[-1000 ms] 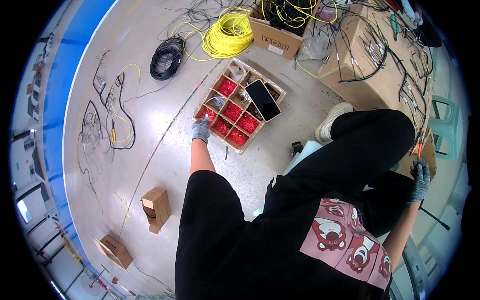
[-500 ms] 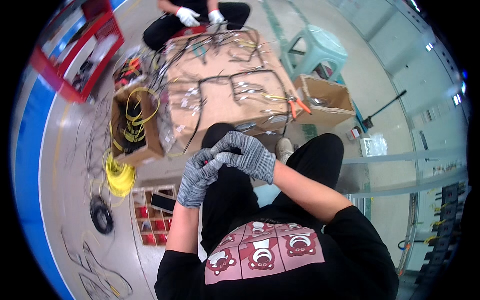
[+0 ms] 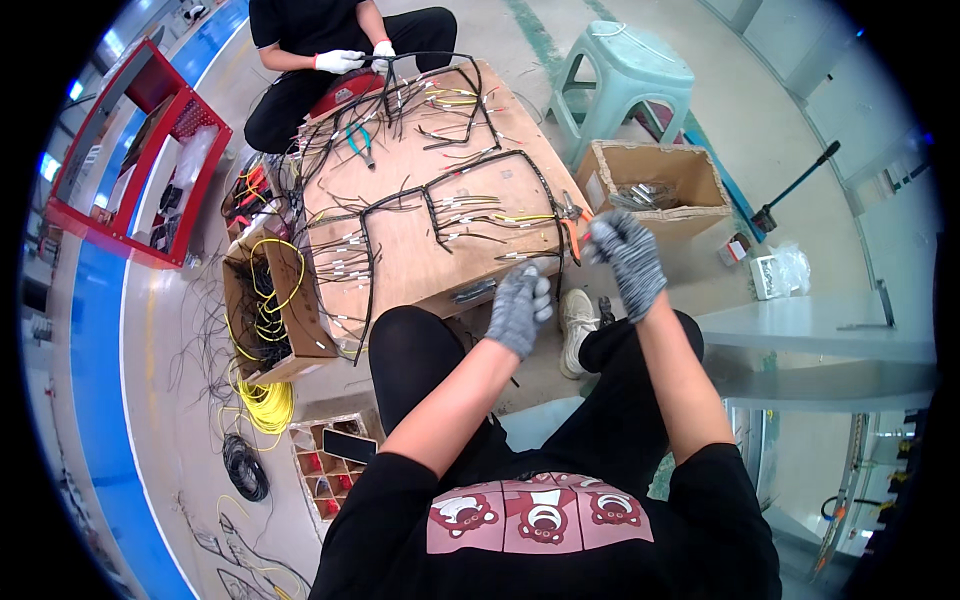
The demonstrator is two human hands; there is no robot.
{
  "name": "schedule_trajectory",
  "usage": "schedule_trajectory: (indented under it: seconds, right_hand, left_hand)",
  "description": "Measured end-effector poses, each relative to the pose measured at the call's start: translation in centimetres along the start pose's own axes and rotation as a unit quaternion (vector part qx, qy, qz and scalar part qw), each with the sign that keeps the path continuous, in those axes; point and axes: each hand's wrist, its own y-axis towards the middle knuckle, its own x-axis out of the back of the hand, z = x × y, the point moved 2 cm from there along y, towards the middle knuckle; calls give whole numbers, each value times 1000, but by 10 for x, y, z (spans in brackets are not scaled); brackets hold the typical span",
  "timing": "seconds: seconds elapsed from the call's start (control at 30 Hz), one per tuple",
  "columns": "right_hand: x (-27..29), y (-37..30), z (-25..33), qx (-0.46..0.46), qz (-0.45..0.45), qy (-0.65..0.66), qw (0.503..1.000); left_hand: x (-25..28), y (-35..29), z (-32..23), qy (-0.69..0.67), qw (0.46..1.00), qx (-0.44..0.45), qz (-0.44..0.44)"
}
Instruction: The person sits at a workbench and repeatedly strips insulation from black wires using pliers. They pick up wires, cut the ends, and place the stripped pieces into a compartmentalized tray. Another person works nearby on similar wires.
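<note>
Both my hands wear grey knit gloves. At the near edge of the wooden board [image 3: 400, 230], my left hand [image 3: 518, 312] has its fingers curled together beside the wire ends; whatever they hold, if anything, does not show. To the right of the board's near corner, my right hand [image 3: 630, 265] is raised with fingers bent closed, close to orange-handled pliers [image 3: 572, 232]; anything in it is too small to make out. A black wire harness [image 3: 430, 185] with many white-tagged branches lies across the board. Teal-handled pliers [image 3: 360, 142] rest farther back.
Across the board sits a person in white gloves [image 3: 340, 62] handling the harness. Cardboard boxes stand left [image 3: 310, 335] and right [image 3: 660, 180], with a pale green stool [image 3: 630, 75] behind. A yellow cable coil [image 3: 265, 405] and a divided parts box with a phone [image 3: 349, 445] lie left.
My hands, together over my left knee before, have parted and moved right, the right one going farther toward the orange pliers. The view has shifted, and the other person's hands are together now.
</note>
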Motion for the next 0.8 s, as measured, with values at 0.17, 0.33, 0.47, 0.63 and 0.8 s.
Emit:
schedule_trajectory:
  seconds: [0.17, 0.33, 0.47, 0.63, 0.8]
  right_hand:
    - [34, 66, -13, 8, -20, 7, 1000]
    - [45, 101, -29, -28, -29, 19, 999]
    - [45, 108, -33, 20, 7, -19, 1000]
    - [63, 115, -34, 35, 15, -58, 998]
    - [72, 124, -50, 7, 11, -74, 997]
  left_hand:
    - [22, 108, 37, -50, 975, -24, -214]
    - [60, 175, 49, 39, 928, -67, -366]
    - [44, 191, 55, -51, 901, -193, -385]
    - [14, 186, 53, -60, 917, -172, -354]
    - [-14, 184, 45, 68, 897, -327, -289]
